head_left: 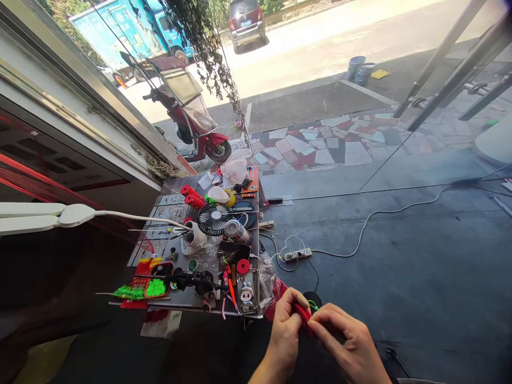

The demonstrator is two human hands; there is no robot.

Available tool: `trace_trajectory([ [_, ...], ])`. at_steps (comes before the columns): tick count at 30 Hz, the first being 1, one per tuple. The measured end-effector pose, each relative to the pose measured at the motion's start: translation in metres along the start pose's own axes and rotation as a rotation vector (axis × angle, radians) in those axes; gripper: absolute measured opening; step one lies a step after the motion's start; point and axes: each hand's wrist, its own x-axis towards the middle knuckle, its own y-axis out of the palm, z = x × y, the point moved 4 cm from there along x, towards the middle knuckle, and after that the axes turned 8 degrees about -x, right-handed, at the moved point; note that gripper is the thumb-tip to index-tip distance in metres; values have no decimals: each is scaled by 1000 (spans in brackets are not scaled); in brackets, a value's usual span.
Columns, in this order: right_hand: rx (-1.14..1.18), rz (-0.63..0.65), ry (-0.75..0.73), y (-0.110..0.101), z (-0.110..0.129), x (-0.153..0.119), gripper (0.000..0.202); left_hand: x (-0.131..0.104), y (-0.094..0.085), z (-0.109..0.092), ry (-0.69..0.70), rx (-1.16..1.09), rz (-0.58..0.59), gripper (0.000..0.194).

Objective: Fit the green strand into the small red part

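Observation:
My left hand [288,320] is closed around a small, narrow red object [303,312], its kind hard to make out. The fingertips of my right hand [344,336] are pinched together at the near end of that red object. A thin bright green cord [313,305] curls up between the two hands. Behind my left hand is some red mesh material [276,300]. Left of the hands stands a cluttered table, with a phone in a cartoon-figure case [247,296] near its corner.
On the table [184,298] lie a small black fan [214,218], a can [236,231], a red tray of green beads [156,287] and a red ring-shaped roll [242,266]. A power strip [298,255] with cables rests on the floor. A red scooter [200,125] is parked beyond the glass.

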Motion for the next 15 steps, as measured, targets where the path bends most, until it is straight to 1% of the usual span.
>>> trace_trajectory([
  [4, 174, 43, 111, -7, 0, 3, 25, 4, 0, -2, -13, -77, 3, 16],
  [6, 234, 52, 144, -12, 1, 3, 25, 6, 0, -2, -22, -104, -4, 17],
  [10, 206, 65, 99, -17, 5, 0, 22, 8, 0, -4, -5, -86, -27, 18],
  [15, 95, 108, 37, -10, 2, -7, 19, 7, 1, -7, 7, -52, -32, 19],
])
